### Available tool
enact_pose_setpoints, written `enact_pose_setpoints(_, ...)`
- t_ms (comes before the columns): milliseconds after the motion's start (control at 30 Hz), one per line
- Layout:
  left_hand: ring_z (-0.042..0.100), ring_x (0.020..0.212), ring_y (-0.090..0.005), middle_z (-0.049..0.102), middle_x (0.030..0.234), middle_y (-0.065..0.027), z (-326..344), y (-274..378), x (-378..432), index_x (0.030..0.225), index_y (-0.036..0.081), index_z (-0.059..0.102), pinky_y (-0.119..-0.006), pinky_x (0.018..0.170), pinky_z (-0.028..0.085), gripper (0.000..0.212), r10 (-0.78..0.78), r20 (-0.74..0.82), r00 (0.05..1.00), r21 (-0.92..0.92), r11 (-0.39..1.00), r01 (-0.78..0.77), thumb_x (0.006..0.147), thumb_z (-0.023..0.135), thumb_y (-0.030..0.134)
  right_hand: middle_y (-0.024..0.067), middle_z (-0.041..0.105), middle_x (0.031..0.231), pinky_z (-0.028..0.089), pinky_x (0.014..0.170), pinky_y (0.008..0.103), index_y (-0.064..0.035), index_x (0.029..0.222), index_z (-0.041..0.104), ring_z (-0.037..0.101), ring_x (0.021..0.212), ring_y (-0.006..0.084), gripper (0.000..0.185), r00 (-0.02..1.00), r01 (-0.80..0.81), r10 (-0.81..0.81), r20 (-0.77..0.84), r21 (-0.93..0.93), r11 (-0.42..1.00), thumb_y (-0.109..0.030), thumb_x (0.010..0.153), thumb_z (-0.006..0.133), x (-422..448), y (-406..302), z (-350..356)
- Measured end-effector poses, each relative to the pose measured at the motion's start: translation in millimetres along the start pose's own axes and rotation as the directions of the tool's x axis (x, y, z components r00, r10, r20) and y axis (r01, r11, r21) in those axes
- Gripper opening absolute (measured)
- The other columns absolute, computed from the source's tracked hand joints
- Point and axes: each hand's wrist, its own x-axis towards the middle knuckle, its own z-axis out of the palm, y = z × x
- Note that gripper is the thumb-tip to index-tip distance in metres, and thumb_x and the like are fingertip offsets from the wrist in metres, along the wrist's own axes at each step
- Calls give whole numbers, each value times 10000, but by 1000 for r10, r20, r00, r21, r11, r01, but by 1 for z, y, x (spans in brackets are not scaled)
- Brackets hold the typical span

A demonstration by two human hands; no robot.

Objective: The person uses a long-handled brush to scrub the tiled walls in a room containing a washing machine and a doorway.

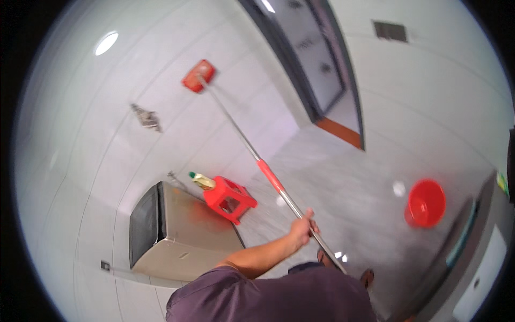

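My left hand (303, 229) grips the metal pole (293, 204) of a long-handled cleaning mop, its fingers wrapped around the shaft. Further up the pole is a red sleeve (270, 176). At the far end the red rectangular mop head (199, 75) is up against the light tiled wall (249, 92). The pole's lower end runs down towards my torso and passes out of sight there. My right hand is out of view.
Left stands a gold top-loading washing machine (197, 233). Beside it, a red plastic stool (231, 199) carries a green-capped bottle (202, 181). A red bucket (425, 203) sits on the grey floor (342, 181), right. A dark-framed doorway (356, 108) and a wall fixture (147, 118) are further off.
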Motion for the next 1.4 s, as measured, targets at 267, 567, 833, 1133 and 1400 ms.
enact_pose_setpoints(267, 516, 533, -217, 451, 622, -51, -35, 147, 4, 890, 92, 476, -402, 544, 483, 233, 313, 64, 947, -102, 947, -306, 932, 600, 285, 230, 645, 841, 485, 757, 486, -20, 842, 689, 622, 836, 396, 307, 950, 296, -275, 147, -152, 943, -317, 812, 616, 76, -92, -41)
enact_pose_setpoints(567, 551, 510, -199, 500, 719, -101, 31, 411, -81, 976, 36, 397, -373, 414, 530, 207, 910, 11, 415, 69, 414, -908, 815, 524, 16, 242, 674, 879, 518, 725, 450, 39, 977, 655, 659, 806, 386, 514, 694, 666, -680, -238, -147, 731, -455, 856, 582, -18, -429, -166)
enact_pose_setpoints(833, 500, 437, -201, 498, 681, -106, 46, 558, -186, 905, 3, 420, -378, 378, 466, 134, 964, -85, 253, 150, 263, -953, 822, 521, 32, 71, 619, 687, 485, 575, 352, -13, 1039, 597, 578, 571, 181, 355, 247, 862, -954, -171, 488, 136, -331, 888, 642, -105, -546, -235)
enact_pose_setpoints(1133, 506, 435, -192, 512, 651, -85, 8, 491, -98, 902, 25, 464, -380, 403, 501, 216, 917, -269, 295, 298, 371, -880, 853, 664, 90, 20, 541, 594, 436, 471, 288, -45, 935, 585, 499, 480, 114, 305, 557, 703, -810, 181, 417, 576, -316, 855, 701, -5, -439, -164)
enact_pose_setpoints(1400, 524, 358, -211, 463, 528, -59, -47, 220, 24, 764, 46, 448, -378, 329, 452, 339, 760, -207, 616, 208, 649, -732, 925, 596, 305, 192, 622, 716, 479, 618, 432, 27, 896, 618, 621, 664, 317, 470, 780, 610, -580, 236, -77, 789, -411, 759, 721, 115, -186, -77)
